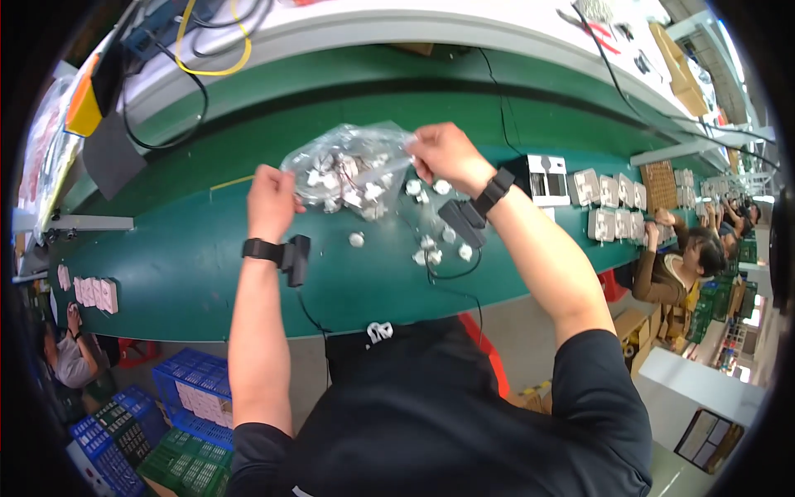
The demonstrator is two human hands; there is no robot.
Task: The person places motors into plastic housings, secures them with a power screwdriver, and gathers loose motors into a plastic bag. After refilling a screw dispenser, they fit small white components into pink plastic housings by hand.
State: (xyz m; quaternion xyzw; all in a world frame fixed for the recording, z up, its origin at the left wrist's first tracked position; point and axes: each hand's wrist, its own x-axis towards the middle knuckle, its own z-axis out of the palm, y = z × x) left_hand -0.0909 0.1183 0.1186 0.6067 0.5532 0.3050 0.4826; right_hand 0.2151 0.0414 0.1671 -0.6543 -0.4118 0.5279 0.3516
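A clear plastic bag (389, 137) stretches between my two hands above the green table. Inside it lie several small white parts (352, 197) with thin dark reddish wires. My left hand (272, 201) pinches the bag's left edge. At the upper right edge, my right hand (447, 155) grips the plastic between thumb and fingers. More loose white parts (428, 251) are scattered on the table below and right of the bag, with a single white piece (356, 239) just under it. Each wrist wears a black strap with a dark box-shaped device (296, 260) and a cable.
Right of my hand stands a white and black box-shaped device (547, 180), then rows of pale housings (614, 192). Pinkish-white boxes (96, 293) sit at the table's left end. A shelf (331, 51) with cables runs along the back. Co-workers sit at both sides; blue crates (195, 377) stand below left.
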